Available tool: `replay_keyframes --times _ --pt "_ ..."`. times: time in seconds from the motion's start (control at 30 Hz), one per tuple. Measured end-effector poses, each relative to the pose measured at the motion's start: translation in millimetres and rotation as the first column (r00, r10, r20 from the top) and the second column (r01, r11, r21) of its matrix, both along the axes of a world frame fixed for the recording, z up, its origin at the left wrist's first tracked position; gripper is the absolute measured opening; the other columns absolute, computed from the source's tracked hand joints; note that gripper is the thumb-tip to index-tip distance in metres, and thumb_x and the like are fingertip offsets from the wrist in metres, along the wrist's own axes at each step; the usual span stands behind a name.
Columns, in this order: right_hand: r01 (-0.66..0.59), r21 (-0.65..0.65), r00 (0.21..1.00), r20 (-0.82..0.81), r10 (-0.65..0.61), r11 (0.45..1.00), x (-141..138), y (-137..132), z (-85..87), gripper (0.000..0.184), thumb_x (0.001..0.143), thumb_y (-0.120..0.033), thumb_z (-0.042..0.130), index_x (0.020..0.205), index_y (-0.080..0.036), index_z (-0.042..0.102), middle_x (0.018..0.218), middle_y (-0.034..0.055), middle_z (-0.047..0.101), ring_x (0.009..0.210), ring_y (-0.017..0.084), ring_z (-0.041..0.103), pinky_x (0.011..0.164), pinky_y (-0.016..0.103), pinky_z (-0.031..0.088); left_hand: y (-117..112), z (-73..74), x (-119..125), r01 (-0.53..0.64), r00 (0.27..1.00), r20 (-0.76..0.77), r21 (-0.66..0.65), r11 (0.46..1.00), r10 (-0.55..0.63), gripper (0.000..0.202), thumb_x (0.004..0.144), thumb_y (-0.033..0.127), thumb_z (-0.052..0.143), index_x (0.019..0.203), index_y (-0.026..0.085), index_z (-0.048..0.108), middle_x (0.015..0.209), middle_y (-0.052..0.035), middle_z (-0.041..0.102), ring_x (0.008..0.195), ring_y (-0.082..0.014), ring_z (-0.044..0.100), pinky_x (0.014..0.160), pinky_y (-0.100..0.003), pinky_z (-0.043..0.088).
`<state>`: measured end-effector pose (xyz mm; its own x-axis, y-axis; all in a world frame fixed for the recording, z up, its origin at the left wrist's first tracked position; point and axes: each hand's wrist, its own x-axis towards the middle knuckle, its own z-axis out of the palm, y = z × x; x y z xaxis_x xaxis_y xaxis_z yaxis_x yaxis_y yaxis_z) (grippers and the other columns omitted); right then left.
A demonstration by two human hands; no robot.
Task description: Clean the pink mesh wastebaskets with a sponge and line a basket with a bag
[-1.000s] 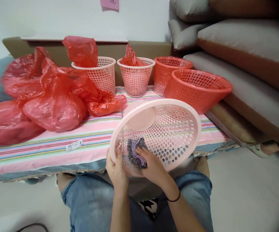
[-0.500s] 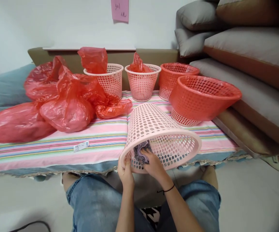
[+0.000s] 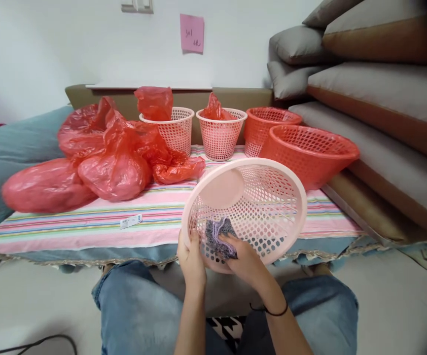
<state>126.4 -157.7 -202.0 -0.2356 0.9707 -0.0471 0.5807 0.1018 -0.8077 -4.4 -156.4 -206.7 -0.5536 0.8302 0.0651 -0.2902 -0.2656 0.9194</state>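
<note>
A pale pink perforated plastic basket (image 3: 224,190) is tilted on its side at the front edge of the couch, its mouth facing me. My left hand (image 3: 192,259) grips the rim at the lower left, thumb and fingers closed over it. Inside the mouth, my right hand (image 3: 245,259) holds a crumpled grey and purple cloth (image 3: 219,236) against the lower left inner wall. Some of the right fingers are hidden by the cloth.
Two pink baskets (image 3: 219,140) with red plastic bags stand at the back. Two more baskets (image 3: 311,153), covered with red bags, stand right, beside stacked cushions (image 3: 376,88). Filled red bags (image 3: 115,172) lie left. A white label (image 3: 131,221) rests on the striped cloth (image 3: 88,229).
The basket's mouth has tipped up towards me, so its round base now shows inside. Both hands keep their hold on rim and cloth. The head view has tilted up slightly.
</note>
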Motion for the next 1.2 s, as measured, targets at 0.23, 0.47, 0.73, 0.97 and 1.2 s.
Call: replay_keyframes --times 0.23,0.47,0.73,0.97,1.2 --pt "-0.031 -0.058 0.999 -0.016 0.03 0.998 -1.5 -16.2 13.8 0.072 0.063 0.001 0.052 0.132 -0.017 0.06 0.141 0.0095 0.055 0.138 0.026 0.044 0.117 0.044 0.031 -14.0 18.2 -5.6 0.056 0.996 0.064 -0.011 0.998 -0.055 0.047 0.084 0.039 0.068 0.129 0.025 0.061 0.135 -0.007 0.061 0.127 -0.0253 0.055 0.112 -0.041 0.038" --pt "-0.025 -0.069 0.999 -0.036 0.022 0.997 0.5 -11.9 15.3 0.069 0.065 -0.001 0.055 0.132 -0.019 0.061 0.143 0.0102 0.053 0.138 0.027 0.044 0.117 0.045 0.03 -11.0 31.9 -2.9 0.115 0.954 0.285 -0.054 0.992 -0.095 0.056 0.08 0.038 0.074 0.132 0.025 0.058 0.143 -0.007 0.056 0.134 -0.0245 0.049 0.116 -0.037 0.034" --pt "-0.022 -0.083 0.996 -0.083 0.015 0.996 8.7 -0.1 20.9 0.057 0.073 -0.012 0.061 0.13 -0.021 0.062 0.129 0.0083 0.066 0.119 0.027 0.061 0.106 0.042 0.043 -5.6 38.9 -4.2 0.27 0.892 0.399 -0.092 0.958 -0.213 0.066 0.082 0.051 0.067 0.141 0.027 0.049 0.144 -0.0101 0.054 0.135 -0.0275 0.048 0.11 -0.04 0.043" --pt "-0.171 0.036 0.985 0.024 0.17 0.985 25.0 78.2 63.6 0.025 0.083 -0.027 0.058 0.098 -0.018 0.076 0.094 0.0033 0.077 0.087 0.023 0.068 0.085 0.031 0.051 -5.0 39.5 -4.3 0.285 0.912 0.345 -0.138 0.948 -0.224 0.072 0.072 0.063 0.071 0.134 0.032 0.056 0.151 -0.0064 0.046 0.14 -0.0314 0.04 0.107 -0.042 0.046" --pt "-0.026 -0.005 0.995 0.095 0.026 1.0 -20.7 140.2 16.0 0.039 0.083 -0.022 0.062 0.12 -0.015 0.068 0.119 0.0113 0.071 0.111 0.026 0.065 0.1 0.034 0.045 -5.6 31.5 -0.2 0.278 0.921 0.32 -0.141 0.95 -0.222 0.068 0.075 0.062 0.068 0.135 0.032 0.056 0.15 -0.0061 0.048 0.139 -0.0305 0.042 0.107 -0.041 0.046"
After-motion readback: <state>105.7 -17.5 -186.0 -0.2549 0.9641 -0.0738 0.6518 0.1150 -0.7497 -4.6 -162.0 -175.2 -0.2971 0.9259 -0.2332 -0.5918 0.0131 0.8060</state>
